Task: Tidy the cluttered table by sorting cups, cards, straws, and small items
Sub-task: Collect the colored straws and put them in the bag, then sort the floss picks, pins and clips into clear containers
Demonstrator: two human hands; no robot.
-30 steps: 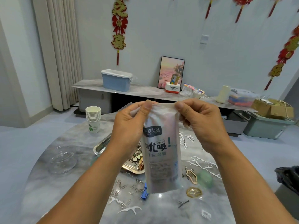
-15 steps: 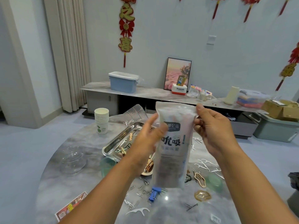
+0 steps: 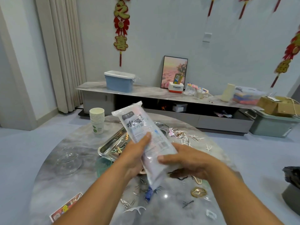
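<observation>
Plastic straw pack (image 3: 142,135) in both hands (image 3: 162,158)

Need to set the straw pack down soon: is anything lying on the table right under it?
Yes. Below the white plastic straw packet, held in the left hand and right hand, lie a blue clip, metal clips and a floss pick.

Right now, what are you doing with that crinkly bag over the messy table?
A person holds a long white plastic packet with printed lettering tilted above the round grey marble table. The left hand grips its middle and the right hand grips its lower part. Floss picks, clips, a metal tray and a stack of white paper cups remain unsorted below.
</observation>
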